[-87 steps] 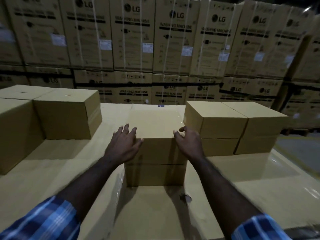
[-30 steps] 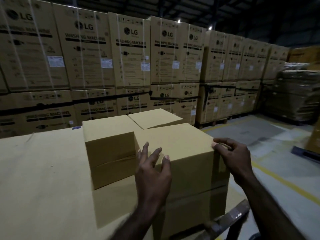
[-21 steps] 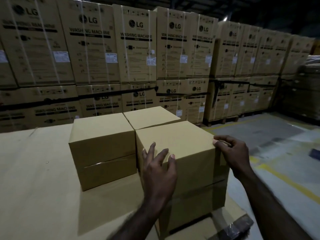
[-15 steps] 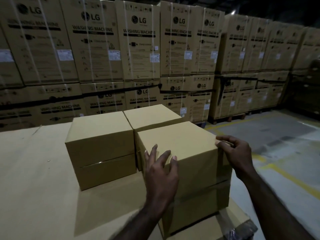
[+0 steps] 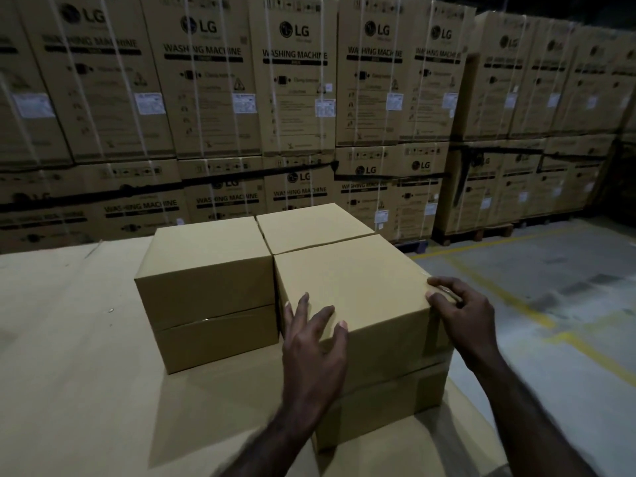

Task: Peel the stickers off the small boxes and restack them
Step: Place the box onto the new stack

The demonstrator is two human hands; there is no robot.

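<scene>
1. step in hand looks like the peel: right hand (image 5: 463, 313) pinches at the far right top edge of the nearest small box (image 5: 358, 290), on what may be a sticker, too dim to tell
2. left hand (image 5: 315, 342), fingers spread, braces its near left corner
3. next: steady peeling pull while the box under both hands stays braced

Beyond my fingers, the tall stacked cartons (image 5: 296, 74) read "LG" and "WASHING MACHINE" in dark print. Their white labels (image 5: 245, 102) were too small to read. The plain boxes (image 5: 347, 280) under my fingers carried no print.
</scene>
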